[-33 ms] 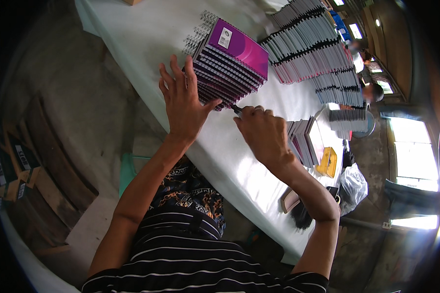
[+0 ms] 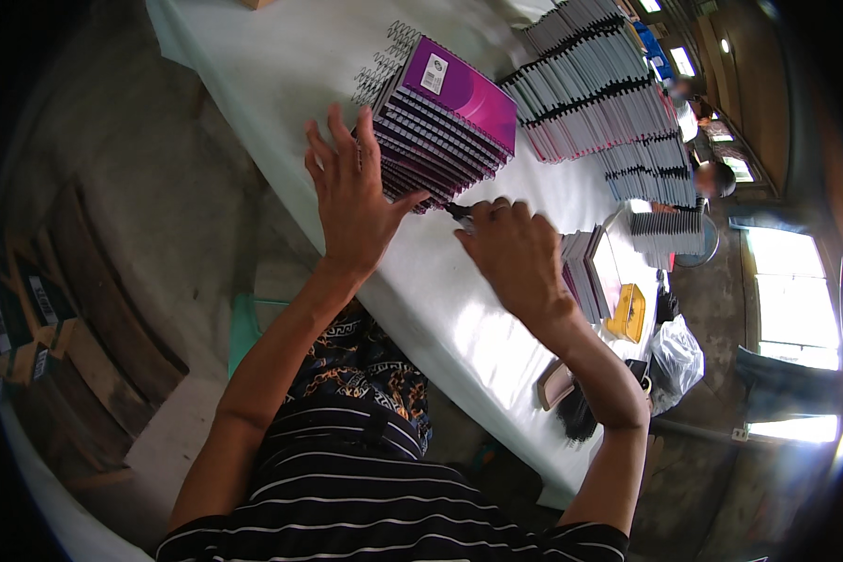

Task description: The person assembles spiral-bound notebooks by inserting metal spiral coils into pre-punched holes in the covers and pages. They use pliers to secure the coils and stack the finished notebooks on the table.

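A stack of purple spiral-bound notebooks (image 2: 466, 89) stands on the white-covered table, wire edges toward me. Loose wire coils (image 2: 384, 61) stick out at its far left. My left hand (image 2: 354, 201) is open, fingers spread against the stack's left side and thumb reaching along its lower edge. My right hand (image 2: 518, 251) grips dark pliers (image 2: 459, 212), whose tip is at the lower right corner of the stack, by the end of a notebook's wire. The fingers partly hide the pliers, so their jaws cannot be made out.
Long rows of stacked notebooks (image 2: 581, 98) fill the table's far right. More notebooks (image 2: 585, 276), a yellow container (image 2: 628, 314), a clear plastic bag (image 2: 676, 361) and a black brush-like bundle (image 2: 579, 414) lie right of my right arm. A green stool (image 2: 253, 328) stands below the table edge.
My right hand has shifted slightly right, with its fingers a little looser round the pliers. The notebook stack and my left hand have barely moved.
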Demonstrator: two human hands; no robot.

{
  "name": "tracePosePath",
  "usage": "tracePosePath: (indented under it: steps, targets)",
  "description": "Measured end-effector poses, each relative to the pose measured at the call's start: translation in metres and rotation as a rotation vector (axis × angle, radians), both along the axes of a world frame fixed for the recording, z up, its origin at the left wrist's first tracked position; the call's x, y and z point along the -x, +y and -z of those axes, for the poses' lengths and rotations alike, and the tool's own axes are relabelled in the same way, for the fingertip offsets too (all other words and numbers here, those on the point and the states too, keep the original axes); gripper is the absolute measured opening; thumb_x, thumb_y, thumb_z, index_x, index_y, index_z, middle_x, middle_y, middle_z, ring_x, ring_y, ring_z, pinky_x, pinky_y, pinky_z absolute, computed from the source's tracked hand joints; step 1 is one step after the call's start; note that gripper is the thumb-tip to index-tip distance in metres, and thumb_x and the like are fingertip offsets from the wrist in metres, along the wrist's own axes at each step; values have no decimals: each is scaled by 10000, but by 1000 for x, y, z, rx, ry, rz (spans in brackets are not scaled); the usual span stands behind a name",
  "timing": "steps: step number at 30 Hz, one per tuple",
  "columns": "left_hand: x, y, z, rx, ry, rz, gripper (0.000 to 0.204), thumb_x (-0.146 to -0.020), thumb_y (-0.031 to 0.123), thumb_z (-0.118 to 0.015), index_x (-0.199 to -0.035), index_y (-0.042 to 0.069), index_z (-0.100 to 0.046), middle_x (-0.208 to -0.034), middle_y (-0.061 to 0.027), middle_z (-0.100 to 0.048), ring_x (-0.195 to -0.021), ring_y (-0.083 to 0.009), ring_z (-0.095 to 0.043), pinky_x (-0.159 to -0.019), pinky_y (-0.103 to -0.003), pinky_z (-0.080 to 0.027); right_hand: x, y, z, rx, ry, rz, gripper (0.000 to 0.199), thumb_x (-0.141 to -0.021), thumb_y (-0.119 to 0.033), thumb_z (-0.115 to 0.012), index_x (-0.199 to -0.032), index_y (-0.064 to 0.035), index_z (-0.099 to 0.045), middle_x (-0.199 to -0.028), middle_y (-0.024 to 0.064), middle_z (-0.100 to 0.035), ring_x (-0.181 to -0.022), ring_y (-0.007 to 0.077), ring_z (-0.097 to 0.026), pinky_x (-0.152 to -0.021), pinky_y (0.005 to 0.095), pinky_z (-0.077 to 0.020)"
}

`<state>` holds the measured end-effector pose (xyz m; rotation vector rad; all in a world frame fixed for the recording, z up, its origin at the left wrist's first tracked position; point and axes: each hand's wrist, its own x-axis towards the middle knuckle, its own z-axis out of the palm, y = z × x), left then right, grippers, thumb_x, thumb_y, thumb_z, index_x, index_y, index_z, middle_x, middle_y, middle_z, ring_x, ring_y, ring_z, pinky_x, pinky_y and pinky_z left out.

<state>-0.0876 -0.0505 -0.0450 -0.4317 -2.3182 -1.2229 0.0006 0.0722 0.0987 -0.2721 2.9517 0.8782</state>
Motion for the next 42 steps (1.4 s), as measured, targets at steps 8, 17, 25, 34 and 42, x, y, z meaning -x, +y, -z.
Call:
tracePosePath:
  steps: [8,17,25,34,42]
  targets:
    - [-3,1,-28,-11,-4,55,1149,-602,433,-853,-1488,69,-218,-1510,-271,-213,-1379,-529,-171,-1072,-623,-236,13,53,-20,-75,79,-560,342,-772,-146,-681,-1102,-174,-594,-1130,-31,-520,-1161,122,-426,-1017,392,-387]
    - [3,2,-20,-22,15,68,1104,-686,558,-765,-1495,64,-200,-1519,-267,-201,-1385,-548,-130,-1083,-643,-191,1,21,2,-145,-11,-176,126,-747,-111,-673,-863,-77,-637,-858,21,-626,-869,151,-598,-726,286,-463]
    - [6,1,-25,-39,40,73,1115,-700,657,-691,-1498,54,-198,-1532,-262,-179,-1397,-548,-86,-1098,-642,-161,14,39,-32,-29,159,-408,255,-782,-177,-711,-1017,-122,-628,-1022,-18,-580,-1055,128,-520,-989,372,-398]
    - [4,4,-30,-47,-8,78,1175,-609,436,-853,-1499,65,-181,-1530,-280,-168,-1394,-562,-87,-1091,-655,-197,15,61,-17,-174,140,-589,356,-764,-176,-716,-1104,-178,-611,-1108,-47,-528,-1130,98,-460,-996,345,-390]
    - [5,4,-30,-52,17,61,1177,-611,436,-856,-1503,74,-178,-1528,-279,-172,-1393,-563,-89,-1080,-661,-208,19,60,-21,-236,139,-636,388,-723,-200,-733,-1090,-180,-610,-1117,-63,-523,-1111,87,-465,-970,313,-395]
